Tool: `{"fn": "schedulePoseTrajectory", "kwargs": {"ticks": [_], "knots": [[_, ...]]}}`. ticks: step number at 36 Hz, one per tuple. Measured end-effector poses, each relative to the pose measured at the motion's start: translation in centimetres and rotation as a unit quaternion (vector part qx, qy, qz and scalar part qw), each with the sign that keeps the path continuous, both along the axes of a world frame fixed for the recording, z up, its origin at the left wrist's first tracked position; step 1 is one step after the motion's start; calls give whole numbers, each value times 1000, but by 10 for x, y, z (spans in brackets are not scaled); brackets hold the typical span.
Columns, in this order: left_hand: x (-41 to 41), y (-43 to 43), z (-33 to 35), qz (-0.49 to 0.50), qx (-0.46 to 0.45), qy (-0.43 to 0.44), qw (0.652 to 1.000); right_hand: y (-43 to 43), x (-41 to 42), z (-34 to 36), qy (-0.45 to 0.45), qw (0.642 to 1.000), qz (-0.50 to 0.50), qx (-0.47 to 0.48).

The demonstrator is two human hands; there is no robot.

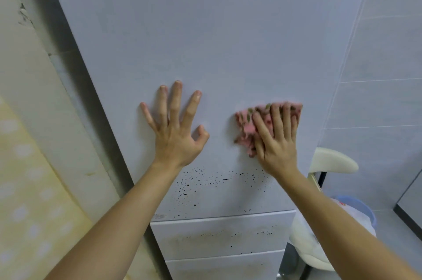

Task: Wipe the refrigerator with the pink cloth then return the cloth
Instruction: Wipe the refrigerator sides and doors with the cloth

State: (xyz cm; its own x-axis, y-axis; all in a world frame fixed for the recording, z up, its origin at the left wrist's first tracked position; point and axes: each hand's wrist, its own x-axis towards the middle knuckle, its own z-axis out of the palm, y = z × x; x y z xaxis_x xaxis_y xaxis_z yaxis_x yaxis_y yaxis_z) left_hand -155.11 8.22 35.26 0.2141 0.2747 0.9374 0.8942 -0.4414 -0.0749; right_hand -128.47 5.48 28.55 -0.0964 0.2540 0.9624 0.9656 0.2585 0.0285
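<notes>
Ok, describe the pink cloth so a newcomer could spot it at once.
Start from the tall pale refrigerator door filling the view. On its right half, above the band of dark specks, the right hand presses flat on the pink cloth. It is the only soft, crumpled thing on the door, pink with darker flecks; the left hand beside it holds nothing.

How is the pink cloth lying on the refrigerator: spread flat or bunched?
Bunched: the pink cloth shows crumpled folds under the right hand, whose straight fingers press it on the refrigerator door.
</notes>
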Motion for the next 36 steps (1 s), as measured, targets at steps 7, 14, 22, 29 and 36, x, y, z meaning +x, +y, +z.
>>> {"fn": "schedulePoseTrajectory", "kwargs": {"ticks": [7, 14, 22, 29, 36], "knots": [[0, -3, 1, 5, -1, -1, 1000, -16, 41, -54, -114, 991, -4, -73], [25, -10, 5, -37, 0, 34, 999, -11, 47, 35, 17, 999, 19, -41], [41, -7, 8, -39, 6, 22, 999, -1, 39, 58, 97, 995, -1, 20], [39, -3, 10, -23, 0, 43, 999, -19, 70, -55, -28, 999, 1, -34], [41, -2, 8, -16, -3, 41, 999, -22, 91, -45, -57, 997, 8, -57]]}}
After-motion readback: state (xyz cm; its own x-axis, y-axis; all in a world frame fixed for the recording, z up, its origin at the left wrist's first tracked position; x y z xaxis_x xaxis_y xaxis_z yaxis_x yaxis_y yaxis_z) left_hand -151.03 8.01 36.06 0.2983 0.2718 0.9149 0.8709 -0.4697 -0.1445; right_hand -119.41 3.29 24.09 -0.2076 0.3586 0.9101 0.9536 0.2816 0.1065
